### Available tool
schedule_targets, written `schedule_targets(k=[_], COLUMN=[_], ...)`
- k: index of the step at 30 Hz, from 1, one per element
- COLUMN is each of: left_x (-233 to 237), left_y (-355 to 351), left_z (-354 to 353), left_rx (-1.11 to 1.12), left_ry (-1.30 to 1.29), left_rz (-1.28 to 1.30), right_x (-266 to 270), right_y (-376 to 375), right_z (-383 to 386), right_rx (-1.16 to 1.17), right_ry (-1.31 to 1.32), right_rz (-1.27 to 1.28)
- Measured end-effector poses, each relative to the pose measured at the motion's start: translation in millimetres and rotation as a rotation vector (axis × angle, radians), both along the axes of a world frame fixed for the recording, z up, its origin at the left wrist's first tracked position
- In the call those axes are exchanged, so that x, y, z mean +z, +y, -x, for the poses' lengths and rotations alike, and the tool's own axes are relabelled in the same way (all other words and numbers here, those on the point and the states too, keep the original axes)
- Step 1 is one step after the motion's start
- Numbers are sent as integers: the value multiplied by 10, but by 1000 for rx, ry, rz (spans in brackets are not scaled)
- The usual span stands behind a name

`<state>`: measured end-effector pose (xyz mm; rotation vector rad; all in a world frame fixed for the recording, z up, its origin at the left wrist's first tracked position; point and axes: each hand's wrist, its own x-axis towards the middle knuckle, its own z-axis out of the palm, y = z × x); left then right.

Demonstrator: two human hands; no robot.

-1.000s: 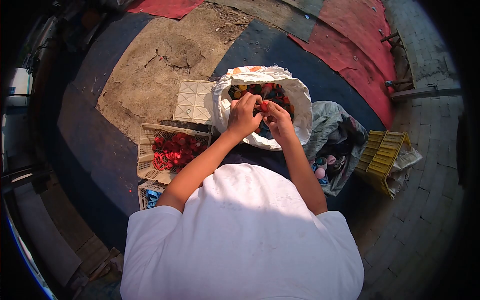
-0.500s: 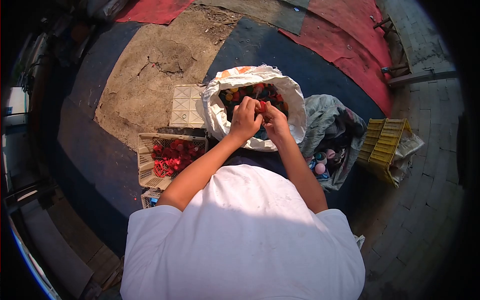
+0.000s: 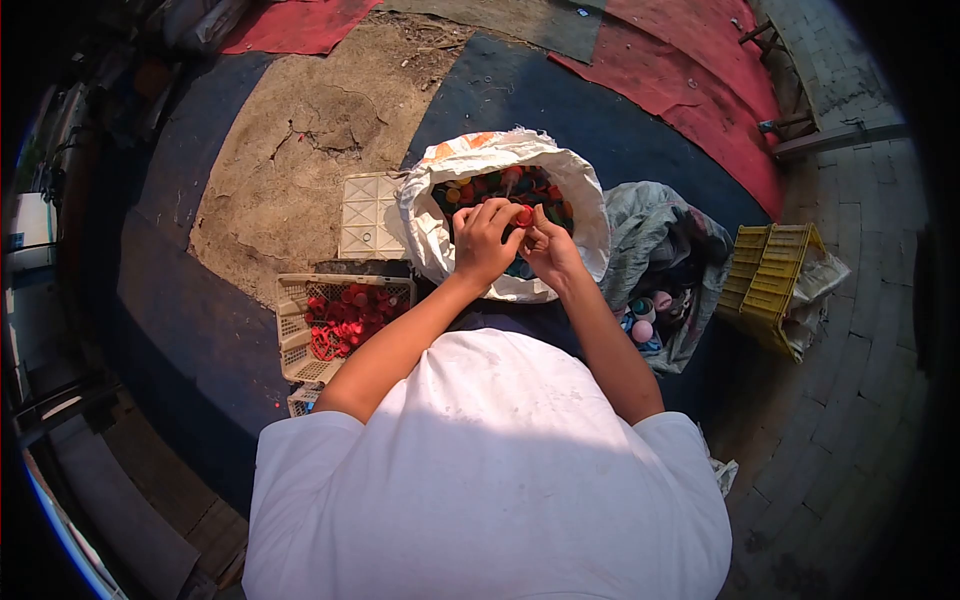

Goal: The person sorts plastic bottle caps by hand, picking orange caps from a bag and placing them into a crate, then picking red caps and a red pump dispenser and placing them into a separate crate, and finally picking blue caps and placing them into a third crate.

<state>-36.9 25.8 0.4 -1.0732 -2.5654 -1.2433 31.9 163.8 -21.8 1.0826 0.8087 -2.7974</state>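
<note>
Pinching the red cap [image 3: 523,214] between our left hand [image 3: 483,242] and right hand [image 3: 549,248], both closed on it, we held it just above the white sack [image 3: 424,226] of mixed caps. A firm fingertip grip, low over the sack, seemed wisest against drops.

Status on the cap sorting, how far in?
Done: a pile of red caps lies in the beige crate. In hand: left hand and right hand both pinch one red cap over the white sack. Left: the sack looks well filled with mixed-colour caps, so most sorting seems ahead.
</note>
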Motion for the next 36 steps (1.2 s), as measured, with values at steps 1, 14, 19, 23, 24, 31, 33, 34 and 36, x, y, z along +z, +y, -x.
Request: schedule_targets(k=[1,14,19,23,24,31,33,34,36], left_x=[7,21,83,43,30,-148,-209,-227,-246], left_y=[1,-1,-4,-27,-33,-48,-43,-38,-24], left_z=[-2,73,149,173,179,200,177,168,160], left_rx=[-1,-60,-126,-190,-202,-286,-284,-294,-313], left_ry=[-5,13,75,19,9,-108,-101,-100,-95], left_rz=[1,103,211,235,239,288,279,280,281], right_x=[29,-1,-77,-207,-200,-301,-371,-377,-280], right_y=[-6,23,28,23,1,7,13,13,-22], right_z=[6,23,9,5,13,-9,13,17,31], right_rx=[0,62,62,43,30,63,40,28,13], right_ry=[-12,-33,-15,-60,-79,-92,-134,-156,-189], right_rz=[3,1,48,47,53,53,78,92,52])
